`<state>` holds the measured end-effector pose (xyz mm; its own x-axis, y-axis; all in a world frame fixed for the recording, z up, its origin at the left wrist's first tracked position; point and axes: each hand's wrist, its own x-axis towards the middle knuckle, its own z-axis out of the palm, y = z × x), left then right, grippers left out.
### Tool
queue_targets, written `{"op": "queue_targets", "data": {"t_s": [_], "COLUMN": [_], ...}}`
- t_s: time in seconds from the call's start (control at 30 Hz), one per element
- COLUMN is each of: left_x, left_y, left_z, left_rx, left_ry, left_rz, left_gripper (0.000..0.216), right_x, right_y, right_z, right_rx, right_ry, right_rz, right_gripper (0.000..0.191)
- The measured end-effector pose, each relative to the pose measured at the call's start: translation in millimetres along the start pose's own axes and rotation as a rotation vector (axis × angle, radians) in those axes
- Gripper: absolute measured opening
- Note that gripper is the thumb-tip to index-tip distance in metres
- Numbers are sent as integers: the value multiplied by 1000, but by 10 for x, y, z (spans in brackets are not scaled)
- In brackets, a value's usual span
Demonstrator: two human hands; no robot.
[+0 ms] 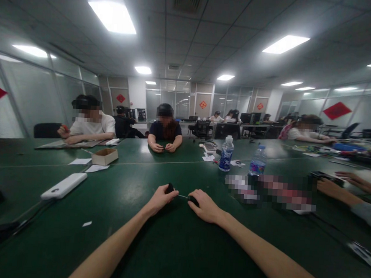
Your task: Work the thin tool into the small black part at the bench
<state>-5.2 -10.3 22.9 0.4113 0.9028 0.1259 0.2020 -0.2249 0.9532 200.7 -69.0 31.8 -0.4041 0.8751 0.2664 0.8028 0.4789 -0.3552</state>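
Near the middle of the green table, my left hand [160, 199] has its fingers closed on a small black object [170, 188], whose kind I cannot make out. To its right, my right hand [204, 205] is wrapped round the black handle of what looks like a screwdriver [193, 200]. A thin, light metal shaft runs from that handle to the fingers of my left hand. Whether its tip touches the black object is hidden by those fingers. Both forearms reach forward low over the table.
A white power strip [65, 186] lies left, near an open cardboard box [105, 156]. Two bottles, one dark blue [226, 154] and one clear [258, 161], stand right of centre. A person [165, 125] sits opposite; a neighbour's hands [330, 187] work at far right.
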Motion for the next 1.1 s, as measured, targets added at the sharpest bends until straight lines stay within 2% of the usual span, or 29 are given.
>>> {"op": "queue_targets", "data": {"t_s": [0.7,1.1], "left_x": [-44,6], "left_y": [96,10], "left_z": [3,2], "left_rx": [45,80], "left_ry": [-20,13], "left_rz": [-14,16], "left_gripper": [34,31], "right_x": [-9,-2], "right_y": [37,35], "right_z": [-8,7], "right_rx": [42,-4], "right_ry": [-10,2], "right_rz": [18,-8], "right_gripper": [29,28]}}
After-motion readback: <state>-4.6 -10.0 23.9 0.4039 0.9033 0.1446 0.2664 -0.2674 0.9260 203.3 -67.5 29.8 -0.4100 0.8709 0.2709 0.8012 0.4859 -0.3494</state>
